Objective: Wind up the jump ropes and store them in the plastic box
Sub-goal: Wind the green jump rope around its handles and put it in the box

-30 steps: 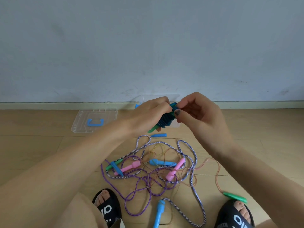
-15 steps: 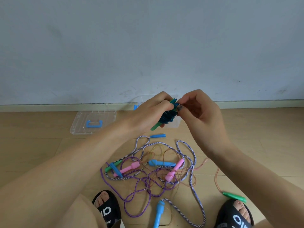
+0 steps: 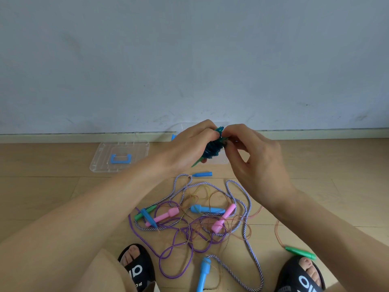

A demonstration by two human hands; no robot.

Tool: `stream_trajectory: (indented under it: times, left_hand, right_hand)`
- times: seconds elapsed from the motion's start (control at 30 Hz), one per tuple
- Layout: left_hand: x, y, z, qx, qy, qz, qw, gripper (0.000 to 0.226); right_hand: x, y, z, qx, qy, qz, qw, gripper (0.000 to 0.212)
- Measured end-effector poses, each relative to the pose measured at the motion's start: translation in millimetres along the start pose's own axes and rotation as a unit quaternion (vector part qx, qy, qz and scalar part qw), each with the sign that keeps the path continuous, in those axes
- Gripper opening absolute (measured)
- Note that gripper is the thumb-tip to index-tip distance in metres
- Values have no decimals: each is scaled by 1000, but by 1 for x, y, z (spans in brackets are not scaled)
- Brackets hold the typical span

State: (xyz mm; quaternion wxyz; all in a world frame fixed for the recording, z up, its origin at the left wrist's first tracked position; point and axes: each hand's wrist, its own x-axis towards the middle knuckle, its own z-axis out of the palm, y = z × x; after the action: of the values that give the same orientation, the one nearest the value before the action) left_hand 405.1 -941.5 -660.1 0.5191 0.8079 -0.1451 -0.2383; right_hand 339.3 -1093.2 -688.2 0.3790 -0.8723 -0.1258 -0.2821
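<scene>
1. The left hand [image 3: 189, 144] grips a wound bundle of teal rope [image 3: 212, 149], fingers curled round it, with a green handle tip [image 3: 196, 163] sticking out below the palm.
2. The right hand [image 3: 254, 157] meets the bundle from the other side; its thumb and forefinger pinch the top end of the teal rope, close against the left hand's fingertips.
3. The bundle is held in the air above the floor, in front of the clear plastic box [image 3: 223, 159], which stands at the foot of the wall (most of it is hidden behind the hands, so what lies inside cannot be told).
4. The box's clear lid [image 3: 101, 159] lies flat on the floor to the left of the box, with its blue carry handle [image 3: 121, 159] facing up.
5. On the wooden floor [image 3: 42, 197] below the hands lies a tangle of unwound ropes: a purple rope [image 3: 174, 251], a blue-and-white braided rope [image 3: 248, 209] and a thin brownish rope [image 3: 277, 230] cross over one another.
6. Two pink handles [image 3: 163, 217] [image 3: 224, 220] and a blue handle [image 3: 207, 209] lie in the middle of the tangle; another blue handle [image 3: 203, 273] lies nearer the feet, and a small blue one [image 3: 203, 174] just under the hands.
7. A green handle [image 3: 301, 252] rests by the right sandal [image 3: 299, 277], and the left sandal [image 3: 137, 268] sits beside the purple loop.
</scene>
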Motion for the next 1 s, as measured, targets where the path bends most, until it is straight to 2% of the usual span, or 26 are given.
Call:
stream_trajectory:
  times: [0.4,0.57,0.67,0.87,1.0]
  left_hand:
    - [0,0,2,-6,4,3,1000,20]
    - [0,-5,2,-6,-3,2,1000,21]
    - [2,-10,0,12,0,3,1000,25]
    - [3,-15,-2,66,-35,-12,997,28]
    - [4,-15,-2,63,-53,-19,996,27]
  right_hand:
    - [2,3,0,6,-1,0,1000,16]
    - [2,7,1,-9,-25,-23,999,17]
    - [5,11,1,-21,-62,-22,998,18]
    - [19,20,-14,-19,-200,-20,979,9]
    - [22,21,-18,-42,-227,-44,972,5]
